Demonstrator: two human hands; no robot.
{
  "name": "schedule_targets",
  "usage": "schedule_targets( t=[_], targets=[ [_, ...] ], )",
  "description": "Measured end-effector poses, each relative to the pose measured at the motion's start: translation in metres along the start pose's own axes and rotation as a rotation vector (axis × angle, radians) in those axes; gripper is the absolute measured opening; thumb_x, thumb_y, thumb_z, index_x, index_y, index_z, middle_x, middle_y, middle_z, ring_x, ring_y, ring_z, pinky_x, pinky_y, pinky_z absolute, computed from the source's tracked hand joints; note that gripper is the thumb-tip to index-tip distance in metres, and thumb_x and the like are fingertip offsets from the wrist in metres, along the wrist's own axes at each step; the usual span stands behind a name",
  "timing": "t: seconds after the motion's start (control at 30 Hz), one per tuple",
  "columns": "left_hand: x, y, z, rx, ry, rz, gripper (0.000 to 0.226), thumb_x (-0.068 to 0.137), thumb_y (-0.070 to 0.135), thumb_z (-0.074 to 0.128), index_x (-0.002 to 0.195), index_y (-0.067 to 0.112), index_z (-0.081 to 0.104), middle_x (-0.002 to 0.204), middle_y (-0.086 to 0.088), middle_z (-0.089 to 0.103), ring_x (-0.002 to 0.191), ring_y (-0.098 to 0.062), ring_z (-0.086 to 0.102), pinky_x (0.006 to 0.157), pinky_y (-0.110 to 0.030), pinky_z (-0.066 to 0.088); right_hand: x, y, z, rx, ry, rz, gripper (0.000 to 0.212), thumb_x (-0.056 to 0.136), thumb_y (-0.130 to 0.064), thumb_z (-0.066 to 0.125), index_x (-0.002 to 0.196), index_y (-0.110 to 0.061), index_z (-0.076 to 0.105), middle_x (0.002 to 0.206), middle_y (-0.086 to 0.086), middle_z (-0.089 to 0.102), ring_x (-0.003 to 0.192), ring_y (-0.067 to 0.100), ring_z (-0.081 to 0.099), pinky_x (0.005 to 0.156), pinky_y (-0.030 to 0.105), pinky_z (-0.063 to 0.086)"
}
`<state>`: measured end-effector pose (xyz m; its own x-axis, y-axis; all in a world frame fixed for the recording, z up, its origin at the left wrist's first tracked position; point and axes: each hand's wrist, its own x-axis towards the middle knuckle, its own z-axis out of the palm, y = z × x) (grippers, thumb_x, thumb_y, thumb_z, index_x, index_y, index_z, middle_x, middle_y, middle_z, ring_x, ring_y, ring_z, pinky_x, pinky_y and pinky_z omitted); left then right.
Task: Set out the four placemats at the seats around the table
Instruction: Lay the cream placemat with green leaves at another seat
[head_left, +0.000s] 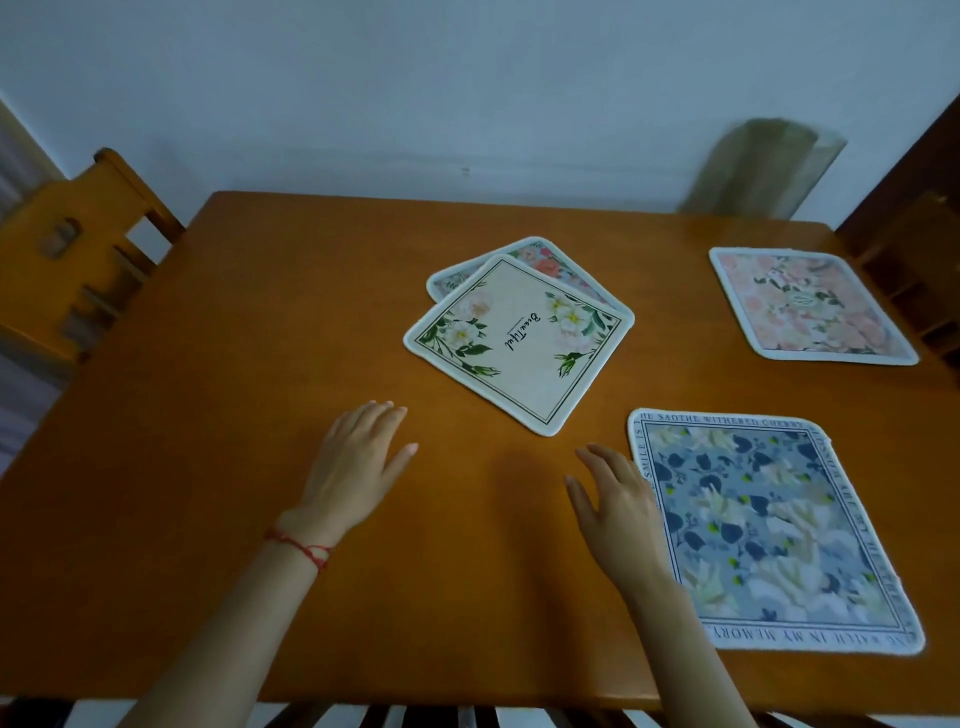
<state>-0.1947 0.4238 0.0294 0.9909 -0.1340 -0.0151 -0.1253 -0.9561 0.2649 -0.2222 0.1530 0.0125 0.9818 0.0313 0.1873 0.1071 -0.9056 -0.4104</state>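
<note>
My left hand and right hand spread empty; the cream square floral fabric placemat lies beyond my fingertips, the blue floral one beside my right.

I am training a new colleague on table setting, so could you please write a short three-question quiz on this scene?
1. True or false: the cream placemat lies on top of another placemat.
2. Which mat does the right hand overlap?
A. the pink placemat
B. the blue placemat
C. the cream one
3. How many mats lie alone near a table edge, not stacked?

Key
1. True; it covers most of it.
2. B; the left hand, empty and open, is over bare wood.
3. Two: the pink and the blue.
</note>
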Motion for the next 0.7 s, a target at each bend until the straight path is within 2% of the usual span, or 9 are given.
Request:
schedule_targets(
  t=[0.2, 0.33, 0.5, 0.7],
  targets=[
    [0.048, -0.010, 0.015, 0.013, -0.043, 0.007, 0.053, 0.094, 0.040, 0.036, 0.140, 0.013, 0.033, 0.147, -0.007, 0.036, 0.139, -0.022, 0.026, 0.114, -0.036, 0.019, 0.037, 0.018, 0.017, -0.021, 0.001, 0.036, 0.034, 0.086, -0.024, 0.060, 0.114, -0.006, 0.062, 0.115, 0.013, 0.063, 0.105, 0.030, 0.060, 0.082, 0.036, 0.048],
    [0.081, -0.023, 0.027, 0.017, -0.069, 0.016, 0.053, 0.094, 0.039, 0.037, 0.140, 0.012, 0.033, 0.148, -0.008, 0.035, 0.139, -0.023, 0.026, 0.114, -0.036, 0.019, 0.060, 0.027, 0.033, -0.037, -0.008, 0.075, 0.036, 0.085, -0.028, 0.054, 0.112, -0.005, 0.063, 0.114, 0.013, 0.064, 0.103, 0.031, 0.061, 0.079, 0.036, 0.050],
    [0.118, -0.039, 0.043, 0.016, -0.092, 0.022, 0.053, 0.094, 0.037, 0.039, 0.139, 0.011, 0.033, 0.148, -0.009, 0.035, 0.139, -0.025, 0.026, 0.113, -0.038, 0.021, 0.083, 0.032, 0.055, -0.004, -0.019, 0.119, 0.032, 0.086, -0.021, 0.061, 0.113, -0.005, 0.062, 0.113, 0.014, 0.063, 0.102, 0.032, 0.060, 0.082, 0.039, 0.049],
    [0.166, -0.056, 0.058, -0.028, -0.066, 0.053, 0.050, 0.093, 0.032, 0.045, 0.135, 0.005, 0.039, 0.143, -0.014, 0.041, 0.136, -0.029, 0.032, 0.111, -0.040, 0.026, 0.112, 0.035, 0.077, 0.177, -0.023, 0.321, 0.038, 0.090, -0.028, 0.053, 0.125, -0.012, 0.054, 0.127, 0.006, 0.055, 0.118, 0.023, 0.049, 0.090, 0.032, 0.041]
  ],
)
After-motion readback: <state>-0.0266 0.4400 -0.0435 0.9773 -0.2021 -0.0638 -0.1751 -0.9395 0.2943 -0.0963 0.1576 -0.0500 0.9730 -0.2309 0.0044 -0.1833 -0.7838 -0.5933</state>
